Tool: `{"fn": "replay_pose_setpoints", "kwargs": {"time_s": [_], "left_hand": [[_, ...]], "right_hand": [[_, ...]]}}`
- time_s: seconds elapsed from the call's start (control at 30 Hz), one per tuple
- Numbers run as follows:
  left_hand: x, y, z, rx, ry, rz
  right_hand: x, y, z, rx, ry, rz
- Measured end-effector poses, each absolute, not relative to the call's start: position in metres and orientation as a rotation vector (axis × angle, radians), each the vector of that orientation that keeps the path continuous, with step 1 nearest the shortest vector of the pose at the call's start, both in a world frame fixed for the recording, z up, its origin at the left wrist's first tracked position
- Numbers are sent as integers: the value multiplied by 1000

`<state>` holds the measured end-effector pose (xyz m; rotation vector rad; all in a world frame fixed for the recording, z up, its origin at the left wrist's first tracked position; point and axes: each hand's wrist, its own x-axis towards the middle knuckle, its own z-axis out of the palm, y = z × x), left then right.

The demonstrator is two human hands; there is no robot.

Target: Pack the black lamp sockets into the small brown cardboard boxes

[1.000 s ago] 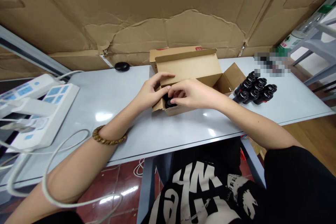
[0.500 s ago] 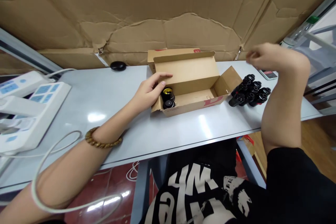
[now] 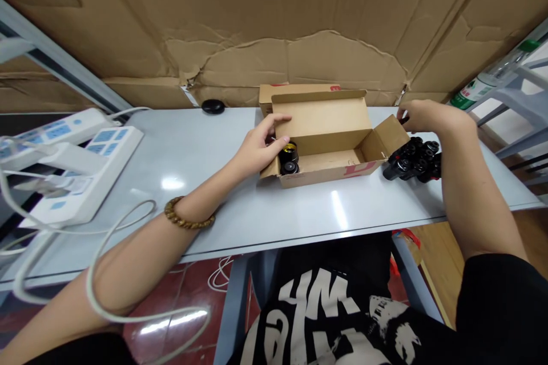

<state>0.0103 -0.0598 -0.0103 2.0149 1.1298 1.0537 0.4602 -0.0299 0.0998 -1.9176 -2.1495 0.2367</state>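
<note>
Head view: I look down on a pale surface point(image 3: 205, 182) where an open cardboard box point(image 3: 325, 142) lies on its side against a wall of crumpled cardboard. My left hand point(image 3: 261, 145) steadies the box's left end, thumb and fingers curled over the flap; its grip is closed lightly on the flap, pinning the box in place. Just inside that end sit two black sockets point(image 3: 290, 159), one showing a brassy rim, stacked one behind the other. The rest of the box floor lies bare.

My right hand point(image 3: 423, 117) reaches over the box's right flap to a cluster of black sockets point(image 3: 413, 159) lying close together on the surface just beside the box. Its fingertips are bent down at the far edge of the cluster; I cannot tell whether they have closed on a piece, since the hand hides the contact.

My judgement: the pick goes best if the fingers take one socket from the cluster's edge, by its body, without scattering its neighbours, while the left hand keeps the box from sliding.

To the left, white power strips point(image 3: 81, 165) and a looping white cable point(image 3: 128, 211) rest on the surface. A small black disc point(image 3: 213, 106) sits at the back, and a clear bottle point(image 3: 492, 77) stands at far right.
</note>
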Motion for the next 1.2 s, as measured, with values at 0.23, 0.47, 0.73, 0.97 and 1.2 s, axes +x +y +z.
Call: {"fn": "replay_pose_setpoints", "kwargs": {"time_s": [0.23,0.47,0.73,0.97,1.2], "left_hand": [[9,-55,-16,1985,986,1036],[7,-53,-19,2010,952,1054],[6,-53,-18,2031,965,1066],[6,-56,-15,2020,997,1047],[5,-53,-20,2045,967,1073]], "right_hand": [[383,-83,150,-1586,-1954,220],[300,-94,104,-939,-2229,720],[282,-92,59,-829,-2267,846],[286,-93,56,-892,-2307,670],[285,-95,56,-856,-2334,595]]}}
